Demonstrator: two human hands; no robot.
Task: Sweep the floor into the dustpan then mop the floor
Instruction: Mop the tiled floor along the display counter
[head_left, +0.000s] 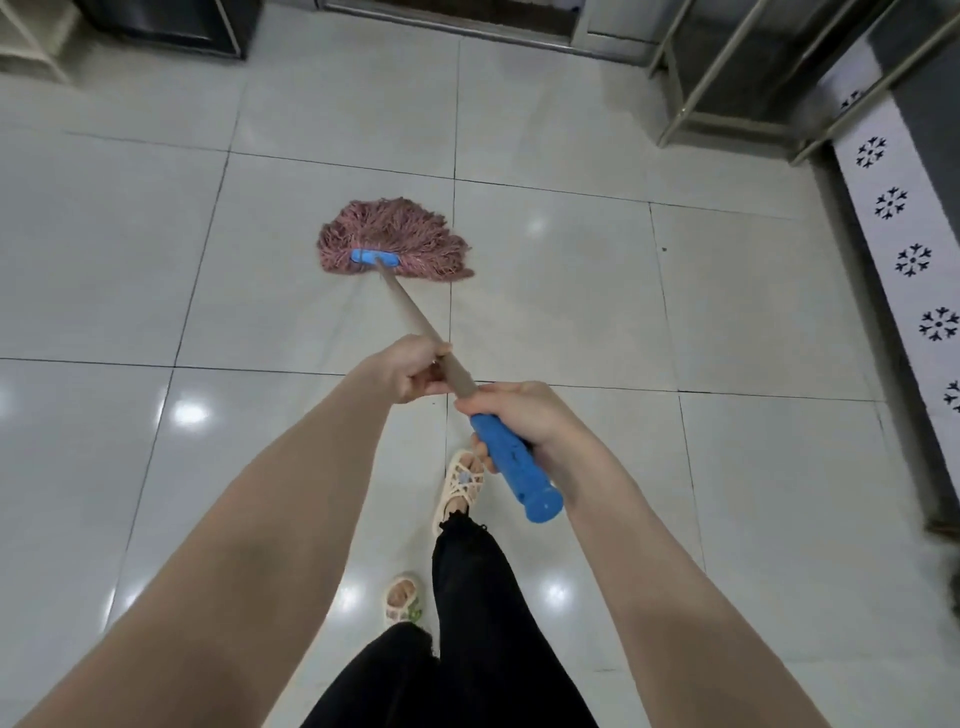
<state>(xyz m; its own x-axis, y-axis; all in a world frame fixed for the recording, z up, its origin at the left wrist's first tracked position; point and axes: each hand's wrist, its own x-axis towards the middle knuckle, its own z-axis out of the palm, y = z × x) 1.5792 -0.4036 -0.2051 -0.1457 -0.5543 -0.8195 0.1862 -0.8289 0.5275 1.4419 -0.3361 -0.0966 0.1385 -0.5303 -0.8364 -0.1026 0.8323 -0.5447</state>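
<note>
Mop head (395, 234), where is it?
Spread flat on the white tiled floor (571, 270), ahead of both hands and a little to the left, its blue clamp (375, 257) on the side facing them.
And the hands?
Left hand (415, 371) grasps the tan handle (412, 312), fingers curled round it. Right hand (524, 415) is wrapped round the blue grip (524, 478) at the handle's top end, nearest the body.
Do the hands touch?
No, a short stretch of handle shows between them.
Anything nearby?
Metal rack (727, 78) at the far right, and a sandalled foot (460, 486) below the right hand.
</note>
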